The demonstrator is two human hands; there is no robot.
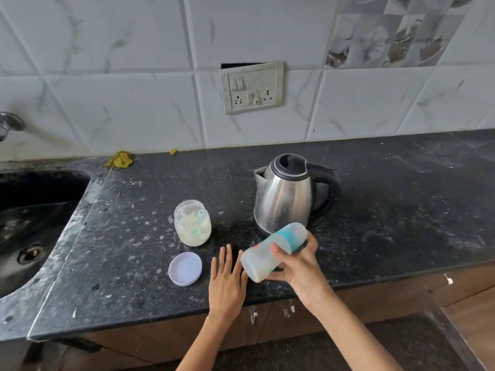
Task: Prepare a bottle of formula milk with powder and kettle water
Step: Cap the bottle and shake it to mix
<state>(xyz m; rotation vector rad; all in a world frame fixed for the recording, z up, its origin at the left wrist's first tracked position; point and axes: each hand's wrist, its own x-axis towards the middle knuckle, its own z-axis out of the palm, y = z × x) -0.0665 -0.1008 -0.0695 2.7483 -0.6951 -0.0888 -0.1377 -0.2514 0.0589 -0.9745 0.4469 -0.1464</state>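
My right hand (300, 263) grips a baby bottle (263, 259) with a teal collar and clear cap, tilted nearly on its side above the counter's front edge; pale milky liquid sits in its lower end. Flat and open, my left hand (227, 279) lies on the dark counter just left of the bottle's base. A steel kettle (286, 194) with a black handle stands behind the bottle. The open jar of powder (192, 223), with a teal scoop inside, stands to the left, and its lilac lid (184, 268) lies in front of it.
The speckled black counter (401, 210) runs right along a tiled wall with a switch and socket plate (251, 87). A dark sink (32, 223) lies at the left with a tap (8, 124) above it. A yellow rag (120, 159) sits by the wall.
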